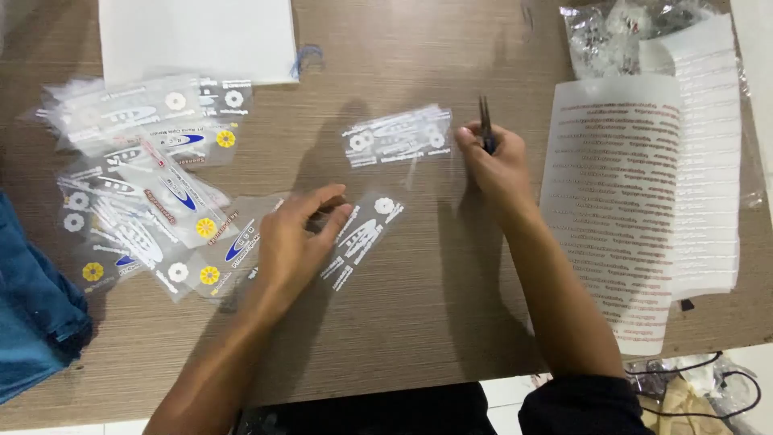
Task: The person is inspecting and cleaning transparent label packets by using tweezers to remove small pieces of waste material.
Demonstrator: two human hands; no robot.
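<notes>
My left hand [299, 238] rests on a clear printed plastic pouch [366, 229] lying on the wooden table [419, 306], fingers spread over its left end. My right hand [493, 165] is closed around dark tweezers [485, 122] whose tips point away from me. Its fingertips touch the right edge of a second clear printed pouch [396, 135] lying flat farther back.
A heap of several similar pouches [149, 181] lies at the left, under a white sheet [197, 36]. Label sheets with rows of printed strips [624, 193] lie at the right, with a clear bag of small parts [616, 32] behind. Blue cloth [32, 310] is at the left edge.
</notes>
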